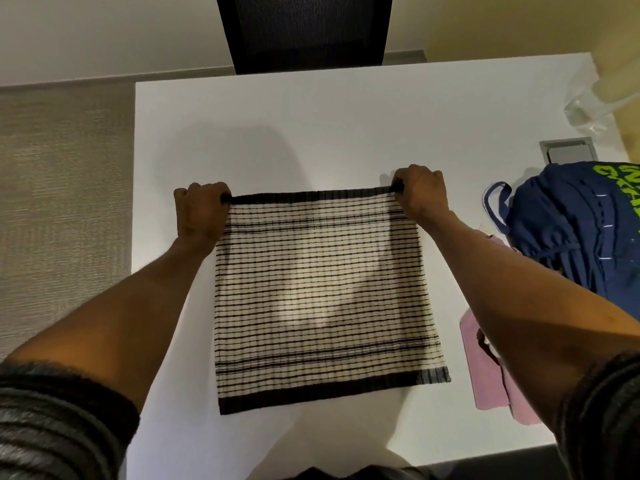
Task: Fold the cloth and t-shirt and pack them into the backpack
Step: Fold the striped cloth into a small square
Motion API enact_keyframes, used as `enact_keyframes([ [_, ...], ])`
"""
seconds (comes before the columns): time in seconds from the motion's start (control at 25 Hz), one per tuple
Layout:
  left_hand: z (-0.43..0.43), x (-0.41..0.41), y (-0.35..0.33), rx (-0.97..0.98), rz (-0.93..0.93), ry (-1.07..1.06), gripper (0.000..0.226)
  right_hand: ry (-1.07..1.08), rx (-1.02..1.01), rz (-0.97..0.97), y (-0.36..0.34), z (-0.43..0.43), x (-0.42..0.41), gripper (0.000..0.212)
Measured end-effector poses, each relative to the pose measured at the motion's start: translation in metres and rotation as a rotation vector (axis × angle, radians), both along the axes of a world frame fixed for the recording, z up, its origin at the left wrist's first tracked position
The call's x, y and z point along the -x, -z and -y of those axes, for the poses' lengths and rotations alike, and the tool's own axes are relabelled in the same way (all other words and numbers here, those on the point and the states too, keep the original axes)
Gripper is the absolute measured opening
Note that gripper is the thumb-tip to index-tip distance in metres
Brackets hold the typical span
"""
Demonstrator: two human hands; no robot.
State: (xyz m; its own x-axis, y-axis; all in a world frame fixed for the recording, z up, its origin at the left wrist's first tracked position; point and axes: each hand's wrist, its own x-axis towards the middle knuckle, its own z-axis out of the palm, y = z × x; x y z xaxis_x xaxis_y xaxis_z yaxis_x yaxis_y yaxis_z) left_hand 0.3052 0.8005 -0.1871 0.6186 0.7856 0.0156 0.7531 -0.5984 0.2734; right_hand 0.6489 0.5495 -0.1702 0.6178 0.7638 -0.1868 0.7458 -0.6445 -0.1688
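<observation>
Just one cloth (318, 299), left hand (201, 213), right hand (420, 195)

White table (311, 116) bears striped cloth (318, 292), pink t-shirt (491, 386), blue backpack (571, 230).

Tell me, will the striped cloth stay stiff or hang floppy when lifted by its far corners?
Probably floppy: the cloth is thin and lies flat on the table. Likely light: the left hand and right hand just pinch its corners.
</observation>
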Motion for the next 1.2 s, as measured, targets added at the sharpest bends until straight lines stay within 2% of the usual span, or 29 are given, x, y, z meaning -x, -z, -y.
enact_keyframes([
  [0.2,-0.012,-0.005,-0.030,-0.080,0.111,0.023,0.017,0.067,-0.116,0.154,-0.030,-0.002,-0.002,0.016],
  [0.52,0.027,0.041,-0.059,-0.018,0.223,0.238,0.006,0.052,-0.104,0.103,-0.058,0.069,0.036,0.016],
  [0.72,0.063,0.084,-0.060,0.002,0.208,0.345,0.010,0.028,-0.027,0.090,-0.068,0.124,0.068,0.013],
  [0.88,0.094,0.119,-0.052,0.012,0.196,0.369,0.015,-0.042,-0.117,0.057,-0.069,0.167,0.094,0.010],
  [1.2,0.161,0.171,-0.046,-0.025,0.155,0.362,0.024,-0.061,-0.154,0.082,-0.045,0.231,0.128,0.012],
])
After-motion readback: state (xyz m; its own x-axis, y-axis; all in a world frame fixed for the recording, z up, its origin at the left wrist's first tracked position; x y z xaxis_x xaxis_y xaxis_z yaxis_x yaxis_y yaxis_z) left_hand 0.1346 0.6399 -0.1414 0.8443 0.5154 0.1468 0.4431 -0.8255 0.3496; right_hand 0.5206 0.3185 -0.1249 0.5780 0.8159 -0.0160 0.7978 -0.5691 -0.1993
